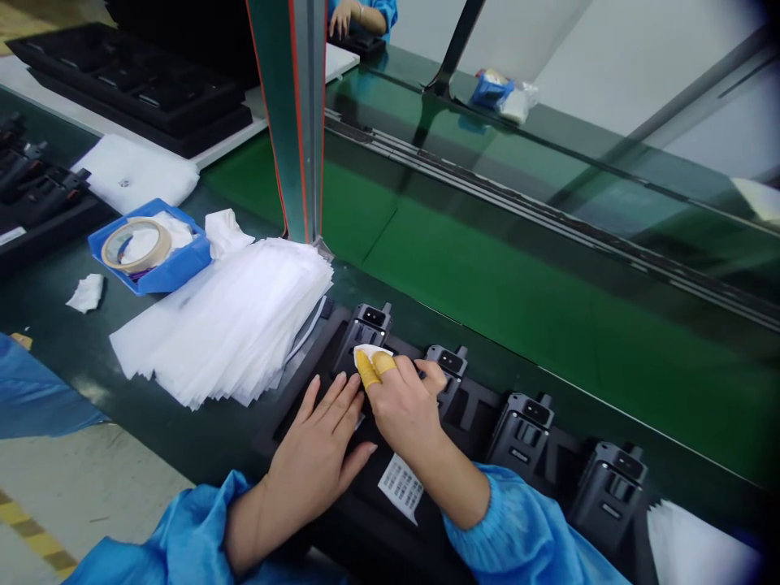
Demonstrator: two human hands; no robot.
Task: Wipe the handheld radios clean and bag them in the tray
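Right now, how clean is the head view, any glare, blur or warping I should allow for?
Head view: soft all over, with motion smear on the bag stack and on both hands, left and right; the green belt carries mirror-like reflections of the frame rails; corners darken and straight edges bow toward the borders; the black units in the dark tray lose detail in shadow.

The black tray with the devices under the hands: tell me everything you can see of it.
The black tray looks like moulded foam or plastic, with shaped pockets, lying along the near edge of the green belt. Four black devices stand in a row in its pockets. The left hand rests flat on it; the right hand, with yellow finger cots, presses a small white cloth against the leftmost device. A white printed label lies on it. A stack of white bags overlaps its left end.
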